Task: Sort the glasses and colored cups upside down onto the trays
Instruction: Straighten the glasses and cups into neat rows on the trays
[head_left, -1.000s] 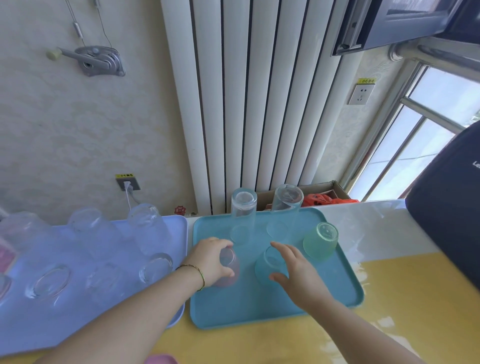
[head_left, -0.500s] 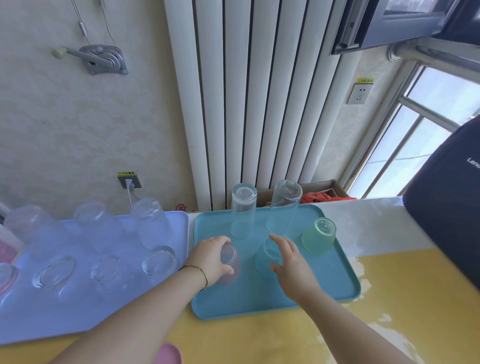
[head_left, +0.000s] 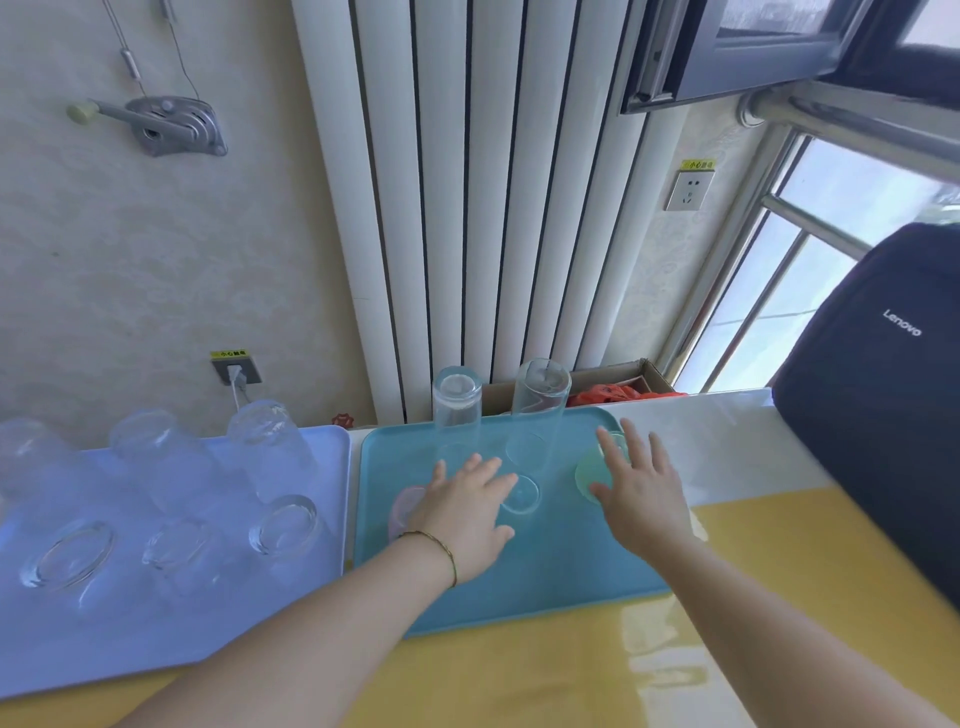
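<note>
Head view: left hand (head_left: 467, 514) over pink cup (head_left: 402, 512), right hand (head_left: 641, 493) at green cup (head_left: 587, 473), both released, fingers spread, above the tray (head_left: 545, 587). Placing seems done; next, fetch another cup.

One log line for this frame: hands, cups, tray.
left hand: open, above pink cup | right hand: open, above green cup | blue cup: between the hands | teal tray: holds all three cups

"Lenovo" — white lettering on the dark bag (head_left: 878, 405).
</note>
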